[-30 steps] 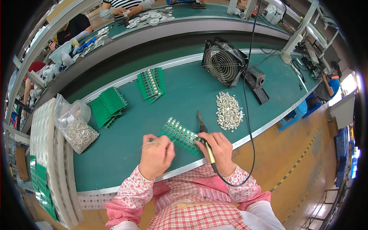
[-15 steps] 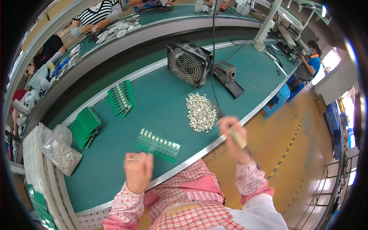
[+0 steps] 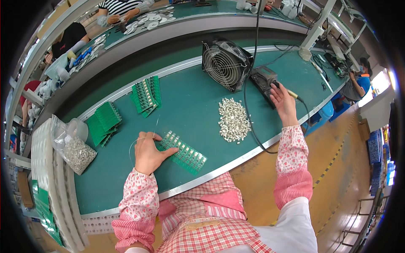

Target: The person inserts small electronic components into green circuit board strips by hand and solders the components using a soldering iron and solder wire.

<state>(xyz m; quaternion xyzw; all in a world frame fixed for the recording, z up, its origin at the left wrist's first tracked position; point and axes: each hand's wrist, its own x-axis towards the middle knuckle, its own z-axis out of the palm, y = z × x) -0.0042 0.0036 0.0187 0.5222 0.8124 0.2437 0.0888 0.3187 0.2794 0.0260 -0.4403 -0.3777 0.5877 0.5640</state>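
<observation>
You can read no words, numbers or labels here: any print on the green rectangular circuit board with rows of small parts (image 3: 185,154) before you is too small to make out, and the pale tan patch (image 3: 203,223) on your apron is too unclear; the only sign-like marking you see is the black-and-yellow striped floor line (image 3: 330,165) to your right

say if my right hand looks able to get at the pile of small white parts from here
Probably yes: the pile lies uncovered to the left of the right hand, though the black cable runs between them and that hand is at the soldering iron.
</observation>
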